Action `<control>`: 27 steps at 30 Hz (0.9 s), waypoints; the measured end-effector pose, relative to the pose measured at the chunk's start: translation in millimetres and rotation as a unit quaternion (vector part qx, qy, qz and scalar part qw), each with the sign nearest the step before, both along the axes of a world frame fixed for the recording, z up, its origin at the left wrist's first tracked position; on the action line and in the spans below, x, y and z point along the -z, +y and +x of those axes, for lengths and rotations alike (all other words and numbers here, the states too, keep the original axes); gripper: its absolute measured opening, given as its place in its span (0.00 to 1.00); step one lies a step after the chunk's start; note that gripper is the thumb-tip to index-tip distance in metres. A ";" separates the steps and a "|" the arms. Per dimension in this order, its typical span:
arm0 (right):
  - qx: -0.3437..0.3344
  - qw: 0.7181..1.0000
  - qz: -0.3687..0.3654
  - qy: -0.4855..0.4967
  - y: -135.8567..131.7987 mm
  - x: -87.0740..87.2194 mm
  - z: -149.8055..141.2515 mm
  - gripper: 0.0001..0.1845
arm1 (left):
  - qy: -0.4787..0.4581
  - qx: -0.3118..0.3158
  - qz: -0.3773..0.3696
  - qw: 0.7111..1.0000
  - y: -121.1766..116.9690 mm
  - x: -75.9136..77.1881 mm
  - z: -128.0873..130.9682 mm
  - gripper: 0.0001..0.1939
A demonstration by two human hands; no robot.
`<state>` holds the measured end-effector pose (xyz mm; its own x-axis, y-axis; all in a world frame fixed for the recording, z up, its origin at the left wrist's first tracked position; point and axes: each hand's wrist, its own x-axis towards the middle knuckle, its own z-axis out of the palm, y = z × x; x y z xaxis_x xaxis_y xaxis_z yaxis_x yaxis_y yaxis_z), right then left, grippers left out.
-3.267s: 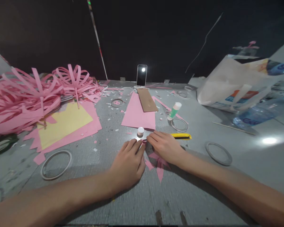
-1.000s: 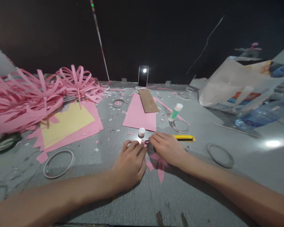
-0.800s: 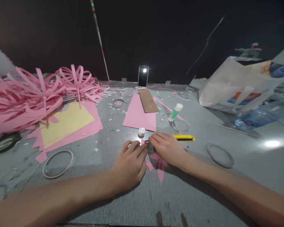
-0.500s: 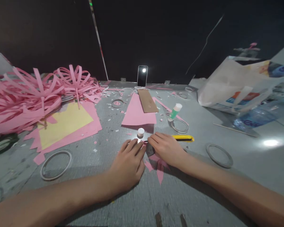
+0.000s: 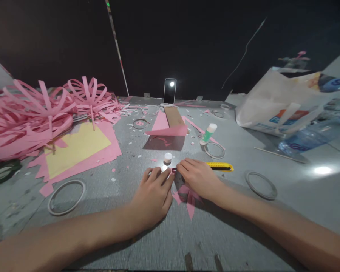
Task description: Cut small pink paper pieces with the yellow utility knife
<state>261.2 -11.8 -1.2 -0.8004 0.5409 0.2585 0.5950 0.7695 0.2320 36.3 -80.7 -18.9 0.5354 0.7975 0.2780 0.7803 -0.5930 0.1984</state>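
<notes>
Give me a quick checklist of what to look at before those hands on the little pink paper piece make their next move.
1. Both hands on the work: ok. The left hand and right hand press flat on the small pink paper piece.
2. Paper flat on the table: cannot tell, the hands hide most of it.
3. Yellow utility knife away from the fingers: not ok, it lies right beside the right hand; whether the blade is out, cannot tell.
4. Loose pink sheet lying flat: not ok, its near edge is lifted off the table.
5. Glue stick capped: ok, it lies with its white cap on.
6. White cap clear of the hands: ok, just beyond the fingertips.
</notes>
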 end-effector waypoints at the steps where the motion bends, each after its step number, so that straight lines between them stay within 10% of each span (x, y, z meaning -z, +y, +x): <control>1: 0.001 1.000 0.001 -0.001 -0.3 -0.5 -0.2 0.12 | 0.002 -0.001 0.000 1.000 -0.2 -0.1 0.1 0.26; 27: -0.020 1.000 0.021 0.008 0.7 -0.6 1.7 0.12 | -0.039 0.007 -0.016 0.999 0.6 0.4 -0.1 0.25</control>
